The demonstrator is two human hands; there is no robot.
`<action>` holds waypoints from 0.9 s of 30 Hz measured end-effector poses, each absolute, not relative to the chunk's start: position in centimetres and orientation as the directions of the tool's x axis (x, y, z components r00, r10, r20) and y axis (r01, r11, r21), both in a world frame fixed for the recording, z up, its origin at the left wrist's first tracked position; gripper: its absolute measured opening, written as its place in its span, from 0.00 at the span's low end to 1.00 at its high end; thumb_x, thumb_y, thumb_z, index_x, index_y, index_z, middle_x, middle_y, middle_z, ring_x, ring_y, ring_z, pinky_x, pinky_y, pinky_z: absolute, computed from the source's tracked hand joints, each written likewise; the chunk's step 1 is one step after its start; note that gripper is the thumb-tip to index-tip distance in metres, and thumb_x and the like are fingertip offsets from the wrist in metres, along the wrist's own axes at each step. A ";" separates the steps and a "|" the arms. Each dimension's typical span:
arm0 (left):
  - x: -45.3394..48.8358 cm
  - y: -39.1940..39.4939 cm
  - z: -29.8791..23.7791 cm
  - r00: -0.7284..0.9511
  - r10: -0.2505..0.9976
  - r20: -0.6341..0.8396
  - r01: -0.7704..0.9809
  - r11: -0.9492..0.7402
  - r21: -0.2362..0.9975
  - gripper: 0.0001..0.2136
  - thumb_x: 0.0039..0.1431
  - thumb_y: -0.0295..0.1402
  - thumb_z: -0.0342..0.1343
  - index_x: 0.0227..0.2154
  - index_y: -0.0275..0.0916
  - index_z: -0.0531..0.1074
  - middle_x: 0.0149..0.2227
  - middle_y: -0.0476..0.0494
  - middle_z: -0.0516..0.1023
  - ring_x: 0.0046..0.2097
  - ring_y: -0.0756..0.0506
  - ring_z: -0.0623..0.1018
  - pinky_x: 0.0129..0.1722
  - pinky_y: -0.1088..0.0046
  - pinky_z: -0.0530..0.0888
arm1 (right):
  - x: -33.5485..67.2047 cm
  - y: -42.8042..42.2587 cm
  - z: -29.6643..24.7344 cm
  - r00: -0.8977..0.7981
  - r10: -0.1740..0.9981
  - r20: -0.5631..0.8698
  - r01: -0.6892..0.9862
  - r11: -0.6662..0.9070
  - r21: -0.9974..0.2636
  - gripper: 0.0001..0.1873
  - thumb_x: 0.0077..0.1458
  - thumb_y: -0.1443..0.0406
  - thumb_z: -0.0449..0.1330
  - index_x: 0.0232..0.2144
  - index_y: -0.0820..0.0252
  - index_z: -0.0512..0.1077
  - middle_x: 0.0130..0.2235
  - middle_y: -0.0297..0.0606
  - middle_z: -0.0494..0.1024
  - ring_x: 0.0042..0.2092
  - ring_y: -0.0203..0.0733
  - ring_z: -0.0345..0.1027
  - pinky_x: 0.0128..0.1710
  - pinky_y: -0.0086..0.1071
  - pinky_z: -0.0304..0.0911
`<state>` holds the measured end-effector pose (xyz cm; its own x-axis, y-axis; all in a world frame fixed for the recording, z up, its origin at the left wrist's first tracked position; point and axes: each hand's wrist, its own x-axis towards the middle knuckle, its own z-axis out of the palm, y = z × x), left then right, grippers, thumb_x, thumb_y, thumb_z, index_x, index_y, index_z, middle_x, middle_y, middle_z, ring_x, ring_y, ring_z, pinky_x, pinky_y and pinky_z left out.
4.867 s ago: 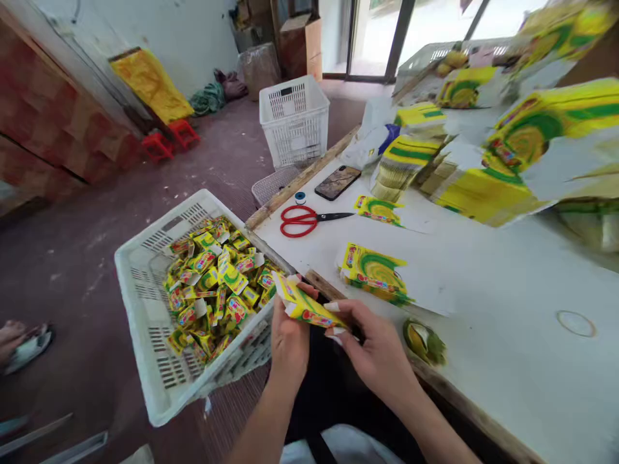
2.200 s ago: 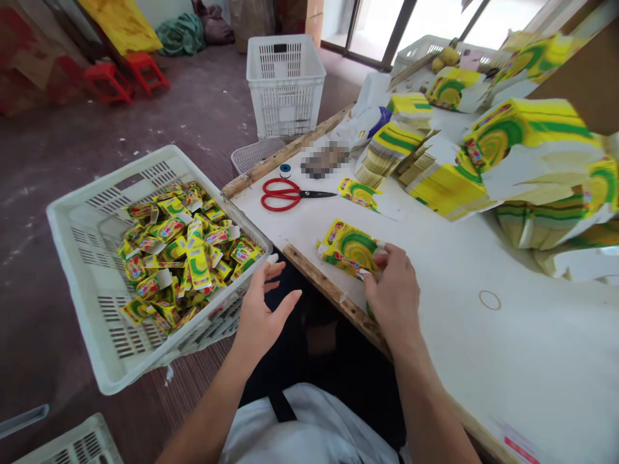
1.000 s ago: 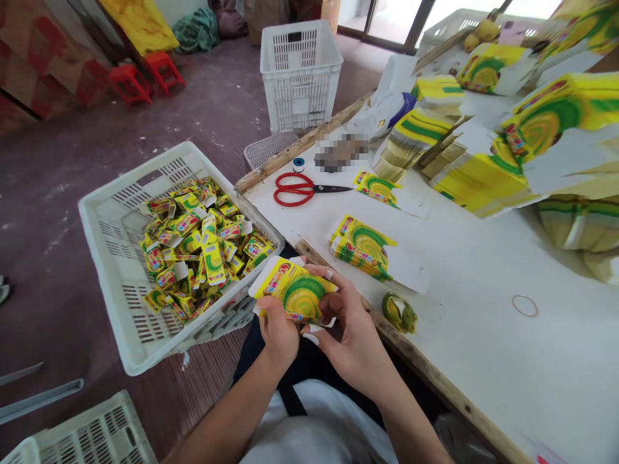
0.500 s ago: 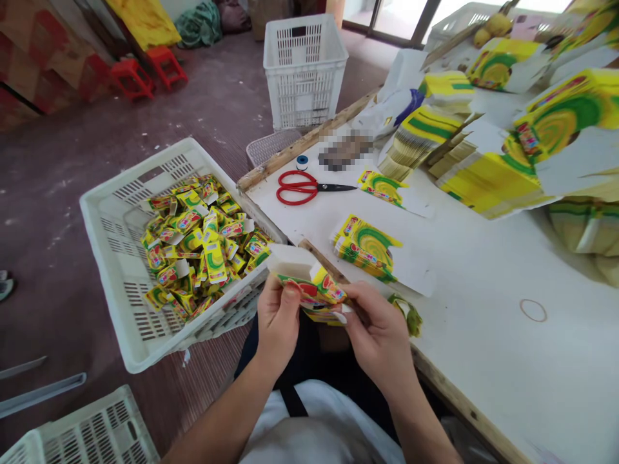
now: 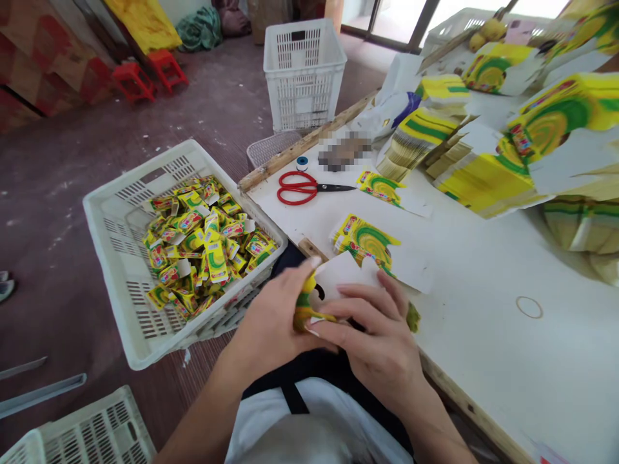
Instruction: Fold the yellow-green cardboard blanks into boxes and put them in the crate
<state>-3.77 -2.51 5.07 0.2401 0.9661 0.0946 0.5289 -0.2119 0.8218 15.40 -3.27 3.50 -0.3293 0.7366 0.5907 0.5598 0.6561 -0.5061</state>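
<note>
Between my two hands, over the table's near edge, is a small yellow-and-green printed carton (image 5: 338, 277) with its white inner face and flaps turned up. My left hand (image 5: 278, 312) grips its left side, thumb raised along the edge. My right hand (image 5: 380, 328) has its fingers bent over the right side and front flap. Just beyond lies a stack of flat printed cartons (image 5: 366, 240). Left of my hands stands a white plastic crate (image 5: 113, 270) holding many small folded yellow boxes (image 5: 198, 238).
Red-handled scissors (image 5: 300, 188), a small blue-and-white spool (image 5: 302, 163) and a loose flat carton (image 5: 382, 188) lie on the white table (image 5: 483, 361). Bundled carton stacks (image 5: 488, 174) fill its far right. A rubber band (image 5: 529, 307) lies nearby. Another white crate (image 5: 304, 77) stands behind.
The carton has been turned so its white inside faces up. My left hand has shifted around its left side, and my right hand has moved over its front.
</note>
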 end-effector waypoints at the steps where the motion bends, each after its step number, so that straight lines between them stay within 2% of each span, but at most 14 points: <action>1: -3.3 -2.6 4.8 0.269 0.963 0.027 0.575 -0.183 0.798 0.30 0.47 0.38 0.68 0.54 0.41 0.66 0.48 0.41 0.78 0.48 0.39 0.79 0.48 0.59 0.76 | 15.2 -3.4 3.2 -0.261 0.761 0.594 0.557 0.621 -0.551 0.20 0.57 0.76 0.58 0.45 0.45 0.75 0.43 0.30 0.79 0.53 0.43 0.66 0.66 0.47 0.45; 3: -2.3 -2.7 4.0 0.263 0.965 -0.011 0.613 -0.158 0.774 0.26 0.51 0.36 0.64 0.52 0.40 0.65 0.44 0.42 0.78 0.44 0.41 0.80 0.43 0.63 0.77 | 14.9 -3.6 2.5 -0.048 0.839 0.543 0.512 0.487 -0.707 0.29 0.55 0.70 0.62 0.58 0.45 0.66 0.56 0.38 0.72 0.61 0.50 0.60 0.65 0.52 0.49; 4: -1.9 -2.8 3.6 0.251 0.968 0.004 0.617 -0.163 0.770 0.26 0.51 0.36 0.63 0.53 0.40 0.63 0.44 0.42 0.78 0.44 0.41 0.79 0.43 0.63 0.77 | 14.8 -3.7 2.1 0.057 0.884 0.465 0.434 0.397 -0.809 0.34 0.55 0.66 0.63 0.62 0.46 0.60 0.61 0.41 0.67 0.64 0.53 0.57 0.64 0.55 0.51; 6: -1.3 -3.0 2.9 0.265 0.962 0.065 0.603 -0.218 0.768 0.31 0.51 0.34 0.63 0.56 0.41 0.58 0.47 0.41 0.76 0.46 0.41 0.79 0.45 0.64 0.76 | 14.4 -3.7 1.3 0.130 0.971 0.200 0.161 0.178 -0.971 0.37 0.56 0.60 0.63 0.65 0.46 0.56 0.64 0.43 0.63 0.65 0.56 0.56 0.62 0.56 0.56; 7: -1.0 -3.2 2.6 0.293 0.951 0.099 0.590 -0.261 0.764 0.32 0.50 0.32 0.62 0.57 0.42 0.55 0.48 0.41 0.75 0.47 0.41 0.78 0.45 0.64 0.76 | 14.2 -3.6 1.0 0.076 0.996 0.046 0.004 0.046 -0.999 0.34 0.57 0.57 0.62 0.64 0.47 0.58 0.64 0.43 0.65 0.65 0.56 0.59 0.61 0.56 0.58; 9: -0.8 -3.3 2.1 0.357 0.917 0.177 0.565 -0.363 0.741 0.33 0.49 0.28 0.60 0.57 0.43 0.53 0.49 0.41 0.73 0.48 0.41 0.78 0.45 0.63 0.76 | 13.9 -3.5 0.4 -0.123 0.975 -0.188 -0.232 -0.212 -0.949 0.31 0.57 0.52 0.61 0.61 0.48 0.64 0.60 0.44 0.71 0.61 0.56 0.64 0.60 0.55 0.62; 11: -0.9 -3.3 2.0 0.400 0.891 0.213 0.547 -0.419 0.724 0.30 0.48 0.26 0.58 0.54 0.44 0.55 0.48 0.42 0.71 0.48 0.41 0.77 0.45 0.63 0.75 | 13.8 -3.4 0.0 -0.274 0.926 -0.261 -0.316 -0.343 -0.885 0.33 0.54 0.47 0.61 0.60 0.49 0.66 0.59 0.44 0.73 0.59 0.56 0.68 0.59 0.54 0.63; 12: -1.0 -3.2 2.0 0.404 0.893 0.198 0.546 -0.409 0.731 0.28 0.48 0.26 0.58 0.52 0.45 0.56 0.48 0.43 0.71 0.48 0.41 0.77 0.44 0.63 0.75 | 13.8 -3.3 -0.1 -0.289 0.925 -0.246 -0.312 -0.334 -0.889 0.34 0.55 0.45 0.60 0.61 0.48 0.65 0.60 0.44 0.73 0.60 0.56 0.67 0.59 0.53 0.63; 14: -1.3 -2.9 2.1 0.403 0.910 0.100 0.557 -0.330 0.762 0.27 0.47 0.27 0.58 0.50 0.45 0.56 0.46 0.45 0.72 0.46 0.42 0.78 0.43 0.64 0.76 | 14.0 -3.4 -0.2 -0.244 0.959 -0.145 -0.204 -0.197 -0.959 0.35 0.57 0.46 0.58 0.63 0.48 0.62 0.63 0.43 0.69 0.63 0.55 0.63 0.63 0.53 0.58; 17: -1.4 -2.5 2.0 0.428 0.903 -0.045 0.562 -0.227 0.796 0.30 0.48 0.29 0.59 0.53 0.45 0.53 0.44 0.45 0.72 0.43 0.42 0.78 0.40 0.64 0.76 | 14.3 -3.5 0.1 -0.283 0.956 0.077 0.117 0.114 -0.987 0.34 0.61 0.58 0.58 0.67 0.48 0.55 0.68 0.41 0.60 0.68 0.52 0.53 0.67 0.51 0.50; 19: -1.2 -2.4 1.5 0.409 0.912 -0.015 0.549 -0.233 0.803 0.31 0.50 0.29 0.57 0.56 0.44 0.49 0.48 0.40 0.70 0.45 0.41 0.77 0.41 0.62 0.76 | 14.4 -3.5 0.4 -0.365 0.913 0.179 0.256 0.284 -0.924 0.34 0.62 0.69 0.54 0.67 0.45 0.54 0.70 0.38 0.55 0.69 0.48 0.51 0.66 0.46 0.55; 22: -1.1 -2.5 0.8 0.288 0.945 0.152 0.567 -0.296 0.768 0.34 0.51 0.28 0.57 0.57 0.43 0.46 0.55 0.34 0.63 0.53 0.39 0.73 0.48 0.58 0.74 | 14.6 -3.0 0.7 -0.368 0.885 0.284 0.339 0.412 -0.846 0.37 0.61 0.77 0.49 0.66 0.40 0.56 0.69 0.36 0.56 0.66 0.44 0.57 0.61 0.40 0.63; 24: -1.3 -2.5 0.8 0.212 0.959 0.188 0.634 -0.281 0.721 0.31 0.48 0.27 0.59 0.54 0.42 0.52 0.52 0.36 0.65 0.54 0.37 0.71 0.50 0.54 0.71 | 15.0 -2.6 0.9 -0.330 0.882 0.335 0.369 0.447 -0.815 0.38 0.61 0.77 0.51 0.67 0.39 0.54 0.69 0.38 0.56 0.66 0.46 0.59 0.60 0.42 0.64; 27: -2.0 -2.3 1.5 0.203 0.971 0.124 0.698 -0.233 0.677 0.23 0.45 0.27 0.61 0.45 0.42 0.61 0.44 0.42 0.72 0.48 0.38 0.75 0.47 0.56 0.72 | 15.4 -2.4 1.0 -0.383 0.853 0.356 0.405 0.501 -0.765 0.43 0.61 0.72 0.56 0.70 0.44 0.41 0.72 0.44 0.43 0.69 0.53 0.50 0.60 0.48 0.64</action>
<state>-2.00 -2.31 1.51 0.2033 0.9712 0.1242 0.6981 -0.2327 0.6771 15.38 -2.39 1.02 -0.3825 0.8526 0.3560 0.4045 0.5009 -0.7651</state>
